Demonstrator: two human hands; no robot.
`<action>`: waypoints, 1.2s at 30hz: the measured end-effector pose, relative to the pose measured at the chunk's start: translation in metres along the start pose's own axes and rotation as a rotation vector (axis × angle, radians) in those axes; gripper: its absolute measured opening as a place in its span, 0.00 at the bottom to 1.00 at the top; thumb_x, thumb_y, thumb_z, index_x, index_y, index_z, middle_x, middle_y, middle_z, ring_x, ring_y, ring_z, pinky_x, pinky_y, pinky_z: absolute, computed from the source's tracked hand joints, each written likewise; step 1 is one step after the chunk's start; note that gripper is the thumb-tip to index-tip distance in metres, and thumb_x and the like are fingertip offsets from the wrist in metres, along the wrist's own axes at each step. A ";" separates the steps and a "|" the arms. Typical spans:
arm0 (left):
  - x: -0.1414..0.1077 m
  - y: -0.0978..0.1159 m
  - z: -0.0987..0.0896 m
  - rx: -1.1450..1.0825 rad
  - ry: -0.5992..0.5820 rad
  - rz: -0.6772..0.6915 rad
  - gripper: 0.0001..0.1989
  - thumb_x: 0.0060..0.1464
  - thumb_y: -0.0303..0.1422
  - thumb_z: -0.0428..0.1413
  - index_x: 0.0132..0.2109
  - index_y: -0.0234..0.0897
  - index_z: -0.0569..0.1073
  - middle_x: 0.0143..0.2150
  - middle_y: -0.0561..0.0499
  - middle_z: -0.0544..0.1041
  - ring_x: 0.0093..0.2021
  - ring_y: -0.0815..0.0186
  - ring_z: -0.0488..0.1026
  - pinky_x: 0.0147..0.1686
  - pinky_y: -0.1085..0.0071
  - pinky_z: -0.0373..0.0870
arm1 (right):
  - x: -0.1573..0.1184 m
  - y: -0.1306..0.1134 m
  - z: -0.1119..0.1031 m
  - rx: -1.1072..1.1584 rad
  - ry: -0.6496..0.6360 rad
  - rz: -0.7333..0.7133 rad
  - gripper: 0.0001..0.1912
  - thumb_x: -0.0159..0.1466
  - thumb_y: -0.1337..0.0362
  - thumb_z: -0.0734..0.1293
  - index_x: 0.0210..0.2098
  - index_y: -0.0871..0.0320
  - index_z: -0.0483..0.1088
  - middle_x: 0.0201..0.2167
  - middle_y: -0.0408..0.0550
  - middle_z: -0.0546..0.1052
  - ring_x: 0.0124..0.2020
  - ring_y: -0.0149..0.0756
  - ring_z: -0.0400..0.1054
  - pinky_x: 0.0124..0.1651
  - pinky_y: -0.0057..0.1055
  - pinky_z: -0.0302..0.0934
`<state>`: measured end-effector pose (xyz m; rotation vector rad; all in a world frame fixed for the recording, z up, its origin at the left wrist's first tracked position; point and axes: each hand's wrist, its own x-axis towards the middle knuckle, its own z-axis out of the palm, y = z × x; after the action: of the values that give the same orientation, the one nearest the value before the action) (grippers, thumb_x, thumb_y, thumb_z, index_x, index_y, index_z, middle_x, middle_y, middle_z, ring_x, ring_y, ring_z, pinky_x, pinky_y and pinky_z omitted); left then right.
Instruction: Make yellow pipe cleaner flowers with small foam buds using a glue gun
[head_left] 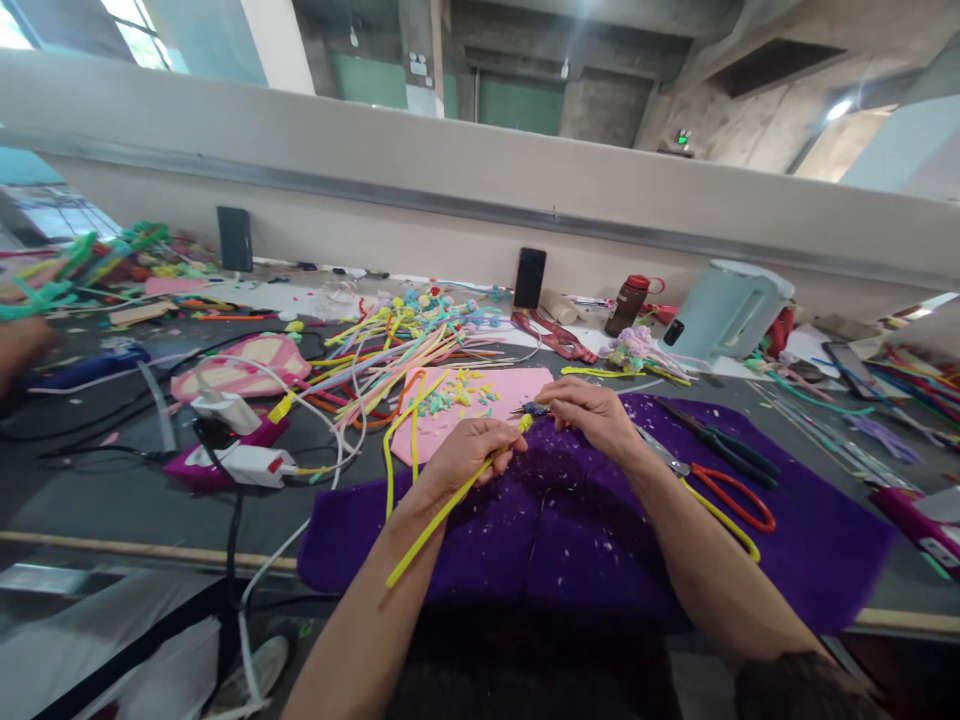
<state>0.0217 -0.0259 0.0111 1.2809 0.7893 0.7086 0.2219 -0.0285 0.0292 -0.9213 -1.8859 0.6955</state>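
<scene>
Pinched in my left hand (484, 450) is a yellow fuzzy stem (431, 535), its long tail running down over my forearm and a small yellow knot at my fingertips. My right hand (589, 408) is closed on a small dark blue tool (534, 409) whose thin tip points left, just above the knot. Both hands are above a purple cloth (585, 530). Behind them a pink sheet (525, 380) carries small yellow and teal pieces (457, 392). More yellow stems (388, 460) lie bent left of my left hand.
Red-handled scissors (731, 490) and dark pliers (731, 445) rest on the cloth's right. Stems (405, 340) are heaped behind. A power strip (202, 465) with cables is left. A bottle (630, 303), kettle (724, 310) and phone (529, 278) stand behind. Another person's hand (22, 350) shows far left.
</scene>
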 end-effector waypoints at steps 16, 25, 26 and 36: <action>-0.005 0.000 0.002 -0.169 -0.008 0.086 0.14 0.46 0.40 0.55 0.30 0.31 0.69 0.17 0.55 0.69 0.10 0.78 0.59 0.09 0.81 0.48 | 0.001 0.003 0.014 0.133 0.024 0.220 0.12 0.55 0.61 0.64 0.37 0.60 0.71 0.28 0.45 0.73 0.20 0.26 0.64 0.25 0.25 0.58; -0.005 0.007 -0.017 -0.312 0.321 0.195 0.12 0.45 0.38 0.54 0.33 0.32 0.69 0.19 0.56 0.69 0.14 0.76 0.62 0.11 0.81 0.54 | 0.010 0.012 0.012 0.007 0.017 0.215 0.11 0.56 0.63 0.62 0.36 0.60 0.71 0.24 0.43 0.73 0.18 0.26 0.64 0.22 0.23 0.57; -0.005 0.008 -0.020 -0.315 0.360 0.192 0.12 0.45 0.38 0.54 0.33 0.32 0.69 0.19 0.56 0.69 0.14 0.76 0.62 0.12 0.81 0.54 | 0.016 0.013 0.011 -0.012 0.002 0.203 0.11 0.56 0.63 0.62 0.36 0.61 0.72 0.23 0.43 0.73 0.18 0.26 0.64 0.21 0.23 0.56; 0.001 0.003 -0.026 -0.391 0.464 0.232 0.14 0.43 0.39 0.56 0.34 0.32 0.68 0.20 0.57 0.68 0.15 0.78 0.61 0.13 0.81 0.52 | 0.095 0.047 0.023 -0.754 -0.256 0.133 0.09 0.54 0.68 0.63 0.32 0.56 0.74 0.30 0.45 0.76 0.32 0.33 0.69 0.30 0.24 0.57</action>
<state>0.0001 -0.0104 0.0114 0.8655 0.8254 1.3092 0.1855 0.0739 0.0287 -1.4866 -2.3839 0.1551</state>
